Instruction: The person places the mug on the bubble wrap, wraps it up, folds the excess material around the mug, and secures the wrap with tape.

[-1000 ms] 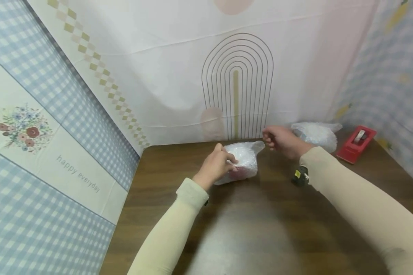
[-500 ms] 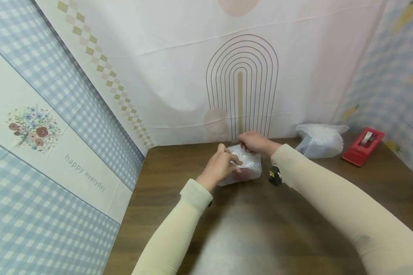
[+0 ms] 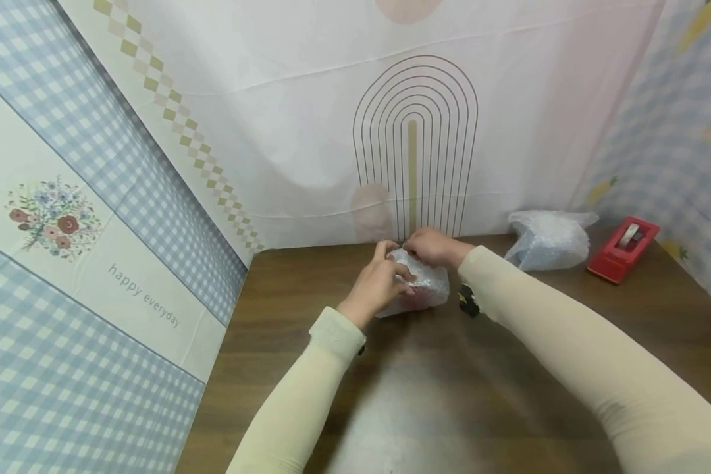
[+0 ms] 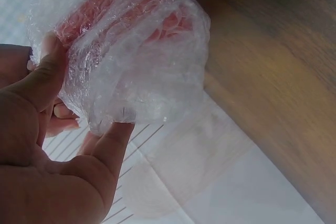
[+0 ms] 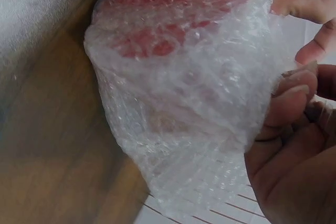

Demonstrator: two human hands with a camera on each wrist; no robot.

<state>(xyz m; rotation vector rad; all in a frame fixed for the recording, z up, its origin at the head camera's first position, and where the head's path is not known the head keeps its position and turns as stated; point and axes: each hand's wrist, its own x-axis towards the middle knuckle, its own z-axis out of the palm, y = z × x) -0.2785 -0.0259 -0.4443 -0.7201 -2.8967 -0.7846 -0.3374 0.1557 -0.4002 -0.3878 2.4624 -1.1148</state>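
Note:
A package in clear bubble wrap (image 3: 429, 283), with something red showing through its side, lies on the wooden table near the back edge. From its left, my left hand (image 3: 378, 283) grips it, thumb on the near side and fingers over the top. My right hand (image 3: 431, 247) is at the top of the package, fingers curled against the wrap. Between its fingers, in the right wrist view, shows what looks like a small piece of clear tape (image 5: 311, 68), mostly hidden. In the left wrist view, the wrap (image 4: 157, 82) is bunched into folds near the fingertips.
A second bubble-wrapped package (image 3: 551, 240), bluish inside, lies at the back right. Beside it stands a red tape dispenser (image 3: 623, 250). A white patterned cloth (image 3: 308, 151) hangs behind the table (image 3: 290, 289), and blue checked cloth (image 3: 148, 158) covers the left side.
My right hand has come left from beside the second package to the top of the held one, then settled slightly further left. The left hand has kept its grip on the package.

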